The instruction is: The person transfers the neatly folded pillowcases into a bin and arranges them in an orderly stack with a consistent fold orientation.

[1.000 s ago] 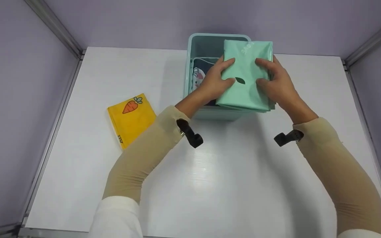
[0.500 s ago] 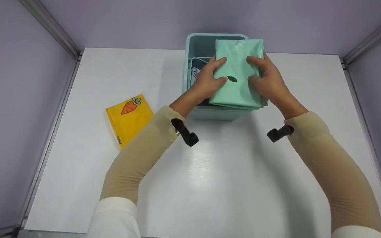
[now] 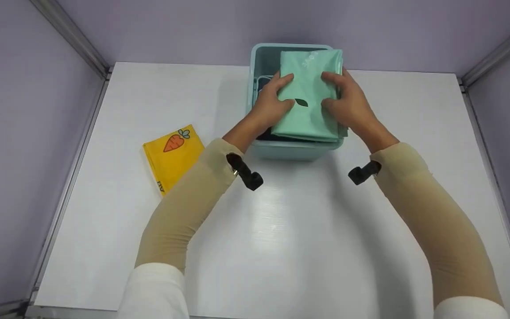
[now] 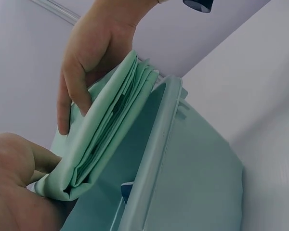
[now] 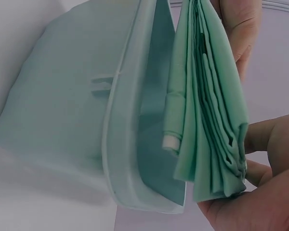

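A folded mint-green cloth (image 3: 310, 122) with a dark leaf print and pale lettering hangs over the opening of a light teal bin (image 3: 292, 153). My left hand (image 3: 269, 105) grips its left edge, thumb and a finger on top. On the opposite edge my right hand (image 3: 351, 101) holds it the same way. Several layers of the cloth (image 5: 209, 110) show edge-on in the right wrist view, above the bin's rim. Inside the bin lies a dark item with white piping, mostly hidden under the cloth. In the left wrist view the cloth (image 4: 108, 122) tilts beside the bin wall (image 4: 197, 168).
A folded yellow cloth (image 3: 173, 161) with a carrot print lies on the white table (image 3: 272, 261), left of the bin and partly behind my left sleeve. Pale purple walls (image 3: 184, 31) close off the back and both sides.
Both hands have carried the mint-green cloth leftward, and slightly toward the back, so it covers more of the bin's opening. The yellow cloth has stayed in place.
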Action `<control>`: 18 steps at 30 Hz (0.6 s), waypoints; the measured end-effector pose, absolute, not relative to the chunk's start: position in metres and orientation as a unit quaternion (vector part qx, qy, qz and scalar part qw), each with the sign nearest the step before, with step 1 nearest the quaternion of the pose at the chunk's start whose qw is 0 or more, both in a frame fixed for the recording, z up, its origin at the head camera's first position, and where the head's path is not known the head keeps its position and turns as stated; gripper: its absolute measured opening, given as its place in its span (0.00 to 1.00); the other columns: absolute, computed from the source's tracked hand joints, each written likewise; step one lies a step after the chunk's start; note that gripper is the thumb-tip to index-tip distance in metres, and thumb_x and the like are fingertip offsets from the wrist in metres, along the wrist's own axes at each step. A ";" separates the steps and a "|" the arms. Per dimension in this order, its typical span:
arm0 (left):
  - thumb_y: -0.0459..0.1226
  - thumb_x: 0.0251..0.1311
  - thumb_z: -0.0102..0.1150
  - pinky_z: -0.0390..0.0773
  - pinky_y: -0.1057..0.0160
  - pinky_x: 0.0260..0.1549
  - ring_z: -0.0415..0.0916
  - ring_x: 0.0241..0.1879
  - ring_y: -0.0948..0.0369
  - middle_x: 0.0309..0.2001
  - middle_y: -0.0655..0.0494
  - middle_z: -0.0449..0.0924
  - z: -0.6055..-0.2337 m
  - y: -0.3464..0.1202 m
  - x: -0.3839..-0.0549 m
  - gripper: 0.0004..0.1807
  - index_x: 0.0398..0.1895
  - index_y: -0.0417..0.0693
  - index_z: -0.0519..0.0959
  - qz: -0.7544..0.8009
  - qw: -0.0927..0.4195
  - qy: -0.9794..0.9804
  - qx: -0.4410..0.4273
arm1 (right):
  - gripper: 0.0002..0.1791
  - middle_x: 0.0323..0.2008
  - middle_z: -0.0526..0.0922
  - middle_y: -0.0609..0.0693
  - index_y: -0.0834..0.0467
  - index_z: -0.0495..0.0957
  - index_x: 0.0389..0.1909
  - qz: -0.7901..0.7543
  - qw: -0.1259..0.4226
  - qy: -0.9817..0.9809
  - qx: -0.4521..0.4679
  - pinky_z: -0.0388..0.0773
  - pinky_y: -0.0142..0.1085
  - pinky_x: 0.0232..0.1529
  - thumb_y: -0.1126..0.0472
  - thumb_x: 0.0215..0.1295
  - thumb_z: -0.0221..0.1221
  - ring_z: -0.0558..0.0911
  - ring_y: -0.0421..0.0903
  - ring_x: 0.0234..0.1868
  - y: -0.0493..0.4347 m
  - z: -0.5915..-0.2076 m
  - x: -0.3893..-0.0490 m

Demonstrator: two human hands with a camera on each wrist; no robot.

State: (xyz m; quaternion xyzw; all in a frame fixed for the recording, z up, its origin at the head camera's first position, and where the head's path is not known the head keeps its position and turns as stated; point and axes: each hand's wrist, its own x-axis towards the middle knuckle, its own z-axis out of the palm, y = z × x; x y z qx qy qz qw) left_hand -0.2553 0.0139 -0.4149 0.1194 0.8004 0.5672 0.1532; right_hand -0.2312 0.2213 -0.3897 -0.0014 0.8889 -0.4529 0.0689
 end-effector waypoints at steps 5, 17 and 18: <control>0.29 0.73 0.53 0.59 0.72 0.66 0.36 0.81 0.58 0.83 0.49 0.37 -0.420 0.012 -0.258 0.34 0.80 0.48 0.58 0.578 0.144 0.795 0.113 | 0.37 0.83 0.41 0.47 0.52 0.62 0.78 -0.454 0.075 0.888 -0.004 0.58 0.50 0.74 0.69 0.68 0.55 0.50 0.48 0.80 0.218 -0.393 -0.235; 0.26 0.70 0.52 0.53 0.77 0.66 0.37 0.80 0.60 0.83 0.50 0.39 -0.433 0.010 -0.266 0.35 0.79 0.45 0.58 0.575 0.129 0.803 0.092 | 0.36 0.83 0.38 0.48 0.50 0.61 0.78 -0.472 0.094 0.877 -0.008 0.51 0.48 0.77 0.66 0.71 0.58 0.44 0.47 0.81 0.216 -0.412 -0.243; 0.26 0.70 0.52 0.53 0.76 0.66 0.37 0.80 0.59 0.83 0.50 0.39 -0.433 0.010 -0.266 0.35 0.79 0.45 0.59 0.572 0.129 0.805 0.091 | 0.36 0.83 0.38 0.49 0.50 0.62 0.78 -0.471 0.095 0.877 -0.007 0.50 0.48 0.77 0.66 0.71 0.58 0.44 0.48 0.81 0.215 -0.413 -0.244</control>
